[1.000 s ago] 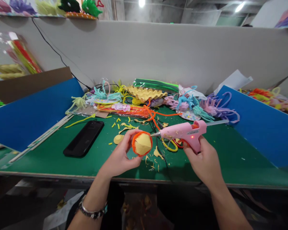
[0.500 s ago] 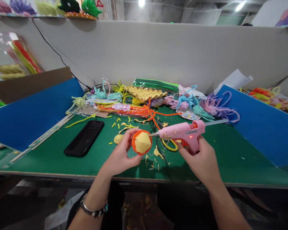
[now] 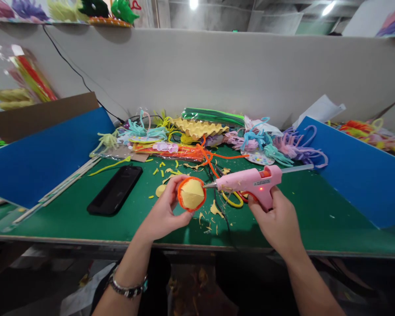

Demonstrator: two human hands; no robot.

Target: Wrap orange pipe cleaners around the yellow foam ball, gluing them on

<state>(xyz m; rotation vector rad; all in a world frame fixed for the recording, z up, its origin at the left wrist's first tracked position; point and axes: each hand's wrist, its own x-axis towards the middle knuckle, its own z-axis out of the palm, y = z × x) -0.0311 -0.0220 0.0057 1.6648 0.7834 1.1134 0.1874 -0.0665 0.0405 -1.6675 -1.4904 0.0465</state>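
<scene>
The left hand (image 3: pixel 166 213) pinches the small yellow piece (image 3: pixel 192 195) between thumb and fingers, holding it above the bench (image 3: pixel 319 210) in front of the person, with its orange fuzzy rim (image 3: pixel 180 202) facing up around the yellow middle. The right hand (image 3: pixel 279 224) is wrapped around the handle of the pink glue gun (image 3: pixel 250 181), whose nozzle (image 3: pixel 211 185) points at the right edge of that rim; whether it touches or stops just short, I cannot tell. The likeliest harm is a burn: the red light glows, so the metal tip is probably hot, and a slip or too quick a turn of the piece could bring it against the left fingers. Too hard a squeeze on the trigger might flood the fuzz or smear glue over the yellow surface, while too firm a pinch could dent the piece, which looks thin-walled. The black cord (image 3: pixel 225 216) runs beneath the gun and might drag on it if snagged. Pale scraps (image 3: pixel 216 209) lie just below, so a piece dropped with wet glue would probably pick them up. A drip could also land on the phone (image 3: pixel 114 191), though it lies off to the left.
</scene>
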